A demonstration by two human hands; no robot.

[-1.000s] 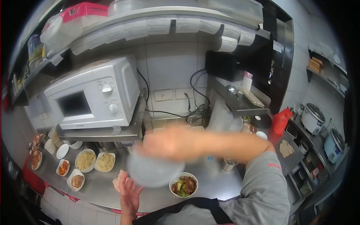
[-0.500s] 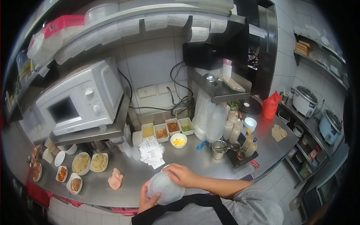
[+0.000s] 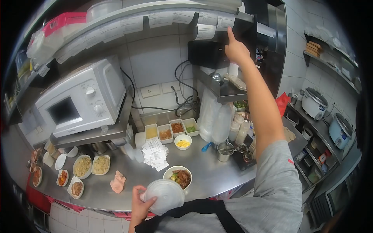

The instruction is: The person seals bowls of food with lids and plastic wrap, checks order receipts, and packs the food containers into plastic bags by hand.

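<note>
My left hand (image 3: 141,202), low in the middle, grips the edge of a round translucent lid (image 3: 164,196). The lid overlaps the near rim of a white bowl (image 3: 182,177) of brown meat and green vegetables. My right hand (image 3: 237,48) is raised at the upper right, its index finger stretched toward a printed paper slip (image 3: 225,21) hanging from the shelf edge. The other fingers are curled, and nothing shows in them. A pile of receipts (image 3: 154,153) lies behind the bowl, near a small bowl of chopped yellow food (image 3: 183,142).
A white microwave (image 3: 83,99) stands on a raised shelf at left. Below it are several food bowls and a pink cloth-like item (image 3: 117,182). White containers (image 3: 165,134) line the back wall. Bottles (image 3: 241,132) and a metal pot (image 3: 225,151) stand at right, with rice cookers (image 3: 314,104) beyond.
My right hand has let go of the lid and risen to the hanging slips. My left hand has moved slightly left and down with the lid, uncovering the bowl of meat and vegetables.
</note>
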